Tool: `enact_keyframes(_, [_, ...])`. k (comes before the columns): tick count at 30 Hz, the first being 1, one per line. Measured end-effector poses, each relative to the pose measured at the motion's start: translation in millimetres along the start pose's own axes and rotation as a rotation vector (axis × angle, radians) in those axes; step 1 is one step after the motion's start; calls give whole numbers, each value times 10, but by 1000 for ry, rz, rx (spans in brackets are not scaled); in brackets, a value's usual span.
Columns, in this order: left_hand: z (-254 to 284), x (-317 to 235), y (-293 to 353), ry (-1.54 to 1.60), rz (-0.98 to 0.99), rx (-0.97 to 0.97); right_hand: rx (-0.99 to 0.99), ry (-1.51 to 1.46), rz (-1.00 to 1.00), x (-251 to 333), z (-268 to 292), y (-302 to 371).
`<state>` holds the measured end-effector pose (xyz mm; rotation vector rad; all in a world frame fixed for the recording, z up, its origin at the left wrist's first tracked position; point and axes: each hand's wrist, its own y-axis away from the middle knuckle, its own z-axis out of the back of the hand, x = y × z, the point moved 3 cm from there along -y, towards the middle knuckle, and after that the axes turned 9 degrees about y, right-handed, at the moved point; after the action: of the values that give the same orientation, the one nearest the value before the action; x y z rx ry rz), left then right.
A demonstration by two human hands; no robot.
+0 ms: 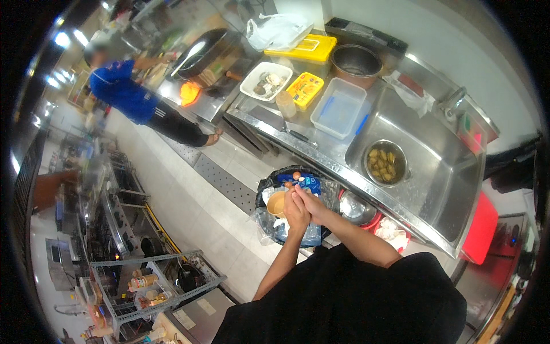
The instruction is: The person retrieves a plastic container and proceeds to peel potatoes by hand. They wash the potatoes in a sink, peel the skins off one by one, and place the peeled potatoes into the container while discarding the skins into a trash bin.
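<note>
- Black plastic bag [264,182], spread open beside the table [324,156], directly below both hands.
- Tan bowl [277,204] inside it, just beside the left hand [296,211]; blue wrapper [307,182] and brown rounded piece [296,175] toward the far rim.
- Fingers of left hand and right hand [310,203] narrow, drawn together; cannot tell whether closed around something small or empty.
- Likeliest slip, in judgement: scraps or drips on the floor [229,213], caused by parting the hands past the bag's rim.
- Also possible: a knock to the tan bowl, from lowering the left wrist too far; contents, if any, then spilt among the wrappings.
- Steel bowl [356,207] near the right forearm: exposed to splashes or a bump from a wide elbow swing.
- Broad blade [269,118] on the table, handle toward the front edge: easy to snag with a careless reach.
</note>
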<state>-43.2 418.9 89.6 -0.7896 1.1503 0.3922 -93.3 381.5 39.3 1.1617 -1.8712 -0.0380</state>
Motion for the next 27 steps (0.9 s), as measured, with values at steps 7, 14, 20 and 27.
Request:
enact_keyframes(7, [151,155,-60,-211,-15,-62,180,89,54,55,108,52])
enact_keyframes(14, [330,311,-145,-158,-70,-3,235,347,51,119,282,-33])
enact_keyframes(20, [461,509,-153,-193,128,-89,-77,827,172,383,484,66])
enact_keyframes(27, [258,1353,318,59,898,624,-329,1216,435,387,350,246])
